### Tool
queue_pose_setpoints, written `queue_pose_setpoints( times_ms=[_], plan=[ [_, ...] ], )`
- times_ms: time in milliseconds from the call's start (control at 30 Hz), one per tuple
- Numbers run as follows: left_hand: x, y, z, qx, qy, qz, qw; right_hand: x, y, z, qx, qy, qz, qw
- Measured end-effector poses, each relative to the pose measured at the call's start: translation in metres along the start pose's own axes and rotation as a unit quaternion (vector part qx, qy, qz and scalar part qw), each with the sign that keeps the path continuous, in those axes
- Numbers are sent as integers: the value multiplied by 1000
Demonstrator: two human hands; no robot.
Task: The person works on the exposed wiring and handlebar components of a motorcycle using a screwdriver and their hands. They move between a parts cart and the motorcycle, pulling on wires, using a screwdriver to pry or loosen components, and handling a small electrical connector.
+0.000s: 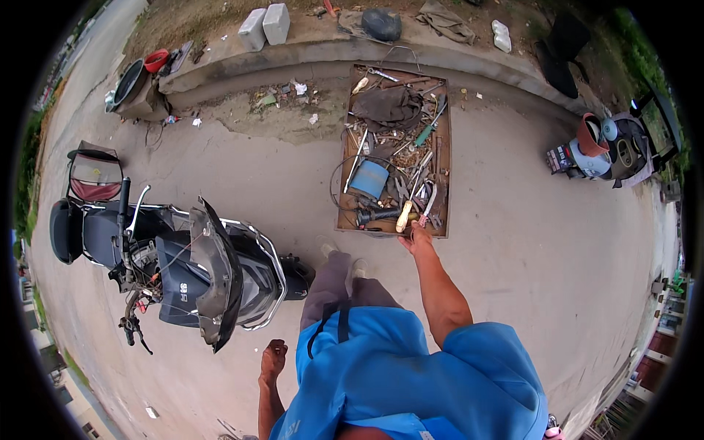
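Observation:
My right hand (416, 238) reaches forward to the near edge of a flat wooden tool tray (444, 176) on the concrete ground. Its fingers touch tools at that edge, beside a wooden-handled tool (404, 216) and a pink-handled one (427, 205); whether it grips anything I cannot tell. The tray holds several loose tools, a blue can (369, 179), a dark rag (389, 106) and a green-handled screwdriver (427, 132). My left hand (274, 359) hangs low at my side with fingers loosely curled, holding nothing. I wear a blue shirt and grey trousers.
A partly stripped dark scooter (191, 271) stands at my left, its seat and panels off. A concrete kerb (308, 55) with two grey blocks (264, 26) runs across the back. Buckets and a red bowl (155, 60) sit at far left; jugs and containers (601, 147) at right.

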State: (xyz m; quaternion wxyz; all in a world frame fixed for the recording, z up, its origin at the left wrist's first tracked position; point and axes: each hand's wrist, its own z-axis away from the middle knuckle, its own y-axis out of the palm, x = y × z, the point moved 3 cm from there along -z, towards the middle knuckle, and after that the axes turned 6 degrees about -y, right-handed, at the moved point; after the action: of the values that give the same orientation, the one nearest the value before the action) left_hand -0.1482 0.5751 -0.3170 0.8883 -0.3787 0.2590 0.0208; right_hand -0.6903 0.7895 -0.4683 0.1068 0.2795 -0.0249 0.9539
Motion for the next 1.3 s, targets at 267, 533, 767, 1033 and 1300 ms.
queue_pose_setpoints(
  times_ms=[267, 533, 767, 1033, 1300],
  plan=[
    [16, 25, -25, 65, -40, -14, 997, 64, -25, -25, 11, -89, 243, 966],
    [79, 67, -41, 62, -56, 221, 972, 102, 84, 48, -61, -454, 583, 671],
    [30, 2, -57, -71, -111, 238, 962, 90, 110, -46, -16, -332, 579, 744],
    [2, 71, -60, -115, -235, 319, 911, 210, 233, 65, -125, -590, 156, 782],
    [-111, 47, -49, 15, -465, 434, 772, 248, 593, 301, 413, -748, 222, 469]
  ],
)
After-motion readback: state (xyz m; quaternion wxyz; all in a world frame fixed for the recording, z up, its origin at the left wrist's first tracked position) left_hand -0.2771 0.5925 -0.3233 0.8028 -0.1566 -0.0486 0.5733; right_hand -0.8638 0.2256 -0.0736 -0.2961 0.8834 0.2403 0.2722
